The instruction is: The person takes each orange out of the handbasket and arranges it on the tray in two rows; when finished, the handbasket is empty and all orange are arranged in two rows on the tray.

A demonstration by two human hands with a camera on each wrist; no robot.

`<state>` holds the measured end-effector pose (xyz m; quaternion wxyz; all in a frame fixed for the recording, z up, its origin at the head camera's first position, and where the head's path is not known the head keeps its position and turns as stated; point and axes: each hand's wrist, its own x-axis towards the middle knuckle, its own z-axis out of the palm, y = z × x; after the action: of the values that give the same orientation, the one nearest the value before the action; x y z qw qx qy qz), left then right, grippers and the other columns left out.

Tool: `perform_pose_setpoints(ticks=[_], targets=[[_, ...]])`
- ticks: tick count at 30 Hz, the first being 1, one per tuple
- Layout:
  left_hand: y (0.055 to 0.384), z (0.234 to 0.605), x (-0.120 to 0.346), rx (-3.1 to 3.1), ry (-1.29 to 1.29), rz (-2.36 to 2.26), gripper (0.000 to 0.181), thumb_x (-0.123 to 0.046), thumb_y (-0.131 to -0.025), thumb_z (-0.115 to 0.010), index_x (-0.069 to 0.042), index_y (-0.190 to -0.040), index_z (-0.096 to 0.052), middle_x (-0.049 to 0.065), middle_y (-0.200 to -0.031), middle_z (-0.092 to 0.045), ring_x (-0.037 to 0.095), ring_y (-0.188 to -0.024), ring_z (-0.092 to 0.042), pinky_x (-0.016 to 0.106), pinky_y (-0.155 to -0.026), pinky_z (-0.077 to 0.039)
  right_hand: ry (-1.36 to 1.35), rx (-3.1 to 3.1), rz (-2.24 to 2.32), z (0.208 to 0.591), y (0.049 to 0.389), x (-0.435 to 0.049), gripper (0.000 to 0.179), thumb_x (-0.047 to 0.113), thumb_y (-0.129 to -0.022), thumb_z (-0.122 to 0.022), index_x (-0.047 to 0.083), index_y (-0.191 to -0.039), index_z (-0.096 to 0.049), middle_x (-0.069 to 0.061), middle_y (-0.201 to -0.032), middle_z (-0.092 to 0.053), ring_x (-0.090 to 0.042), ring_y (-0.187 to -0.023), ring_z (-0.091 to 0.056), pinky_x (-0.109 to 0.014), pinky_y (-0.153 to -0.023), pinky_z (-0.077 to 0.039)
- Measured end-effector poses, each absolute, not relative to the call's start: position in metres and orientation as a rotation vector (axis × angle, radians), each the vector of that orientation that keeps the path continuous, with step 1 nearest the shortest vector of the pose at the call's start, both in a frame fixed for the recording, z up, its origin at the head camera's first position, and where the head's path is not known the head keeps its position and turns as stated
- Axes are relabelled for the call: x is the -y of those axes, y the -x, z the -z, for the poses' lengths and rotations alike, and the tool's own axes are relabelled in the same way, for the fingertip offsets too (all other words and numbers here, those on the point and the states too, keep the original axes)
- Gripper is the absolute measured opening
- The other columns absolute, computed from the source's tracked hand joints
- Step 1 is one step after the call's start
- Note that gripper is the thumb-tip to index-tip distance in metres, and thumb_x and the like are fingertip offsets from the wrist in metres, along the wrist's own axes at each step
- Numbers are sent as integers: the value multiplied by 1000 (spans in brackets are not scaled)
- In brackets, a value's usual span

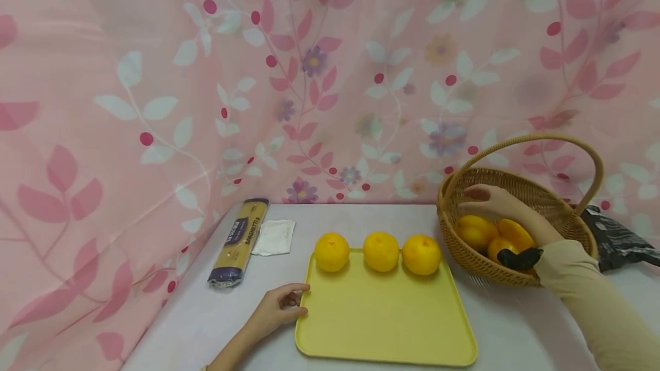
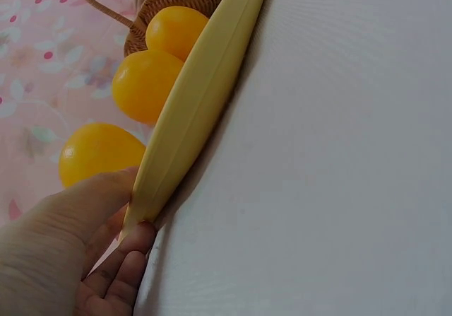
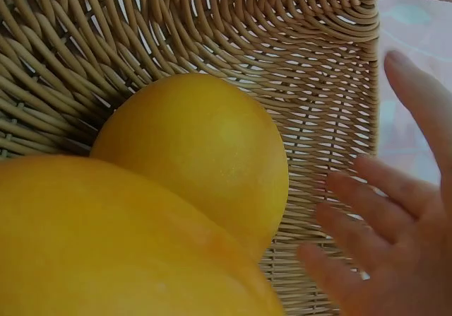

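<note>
Along the far side of the yellow tray (image 1: 387, 319) sit three oranges, the left orange (image 1: 332, 252) standing apart from the middle orange (image 1: 381, 251) and the right orange (image 1: 421, 255). My left hand (image 1: 281, 309) grips the tray's left rim, thumb over it and fingers below in the left wrist view. Inside the wicker basket (image 1: 464, 253) my right hand (image 1: 492, 200) reaches over yellow-orange fruit (image 1: 475, 232). Its fingers are spread and hold nothing, beside a round fruit (image 3: 205, 153) in the right wrist view.
The basket's tall handle (image 1: 536, 137) arches over its opening. A black plastic bag (image 1: 613, 239) lies behind the basket at right. On the left are a spaghetti pack (image 1: 239, 242) and a white folded cloth (image 1: 275, 237). A fork (image 1: 479, 283) shows beside the basket. A floral curtain (image 1: 330, 85) hangs behind.
</note>
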<state>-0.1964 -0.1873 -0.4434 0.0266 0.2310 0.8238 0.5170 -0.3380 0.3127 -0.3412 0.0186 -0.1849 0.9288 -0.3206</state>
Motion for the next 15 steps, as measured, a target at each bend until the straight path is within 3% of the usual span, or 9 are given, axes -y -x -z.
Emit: perform_pose_setpoints(ticks=[5, 9, 12, 15], targets=[[198, 444, 189, -2580, -739, -1597, 41, -3, -76, -69, 8, -113, -55, 15, -90, -60, 13, -74, -55, 26, -68, -49, 582, -2672, 972, 345, 341, -313, 75, 32, -84, -61, -12, -133, -25, -35, -133, -23, -50, -119, -23, -59, -92, -25], [198, 444, 189, -2586, -748, -1597, 41, -2, -76, -69, 8, -113, -55, 16, -89, -60, 12, -73, -55, 26, -68, -49, 562, -2552, 920, 349, 342, -315, 81, 31, -82, -63, -11, -136, -19, -35, -136, -17, -51, -121, -17, -60, -93, -23], [198, 444, 189, -2575, -753, -1602, 41, -2, -76, -69, 8, -113, -54, 16, -90, -60, 12, -74, -55, 26, -68, -49, 492, -2523, 877, 351, 339, -316, 83, 32, -79, -67, -5, -138, -21, -33, -135, -21, -50, -117, -25, -58, -87, -31], [199, 445, 187, -2563, -757, -1610, 41, -2, -76, -69, 8, -113, -54, 17, -91, -60, 13, -74, -56, 26, -68, -49, 399, -2500, 818, 352, 335, -317, 87, 30, -74, -70, 1, -140, -21, -31, -131, -27, -41, -103, -41, -48, -74, -42]])
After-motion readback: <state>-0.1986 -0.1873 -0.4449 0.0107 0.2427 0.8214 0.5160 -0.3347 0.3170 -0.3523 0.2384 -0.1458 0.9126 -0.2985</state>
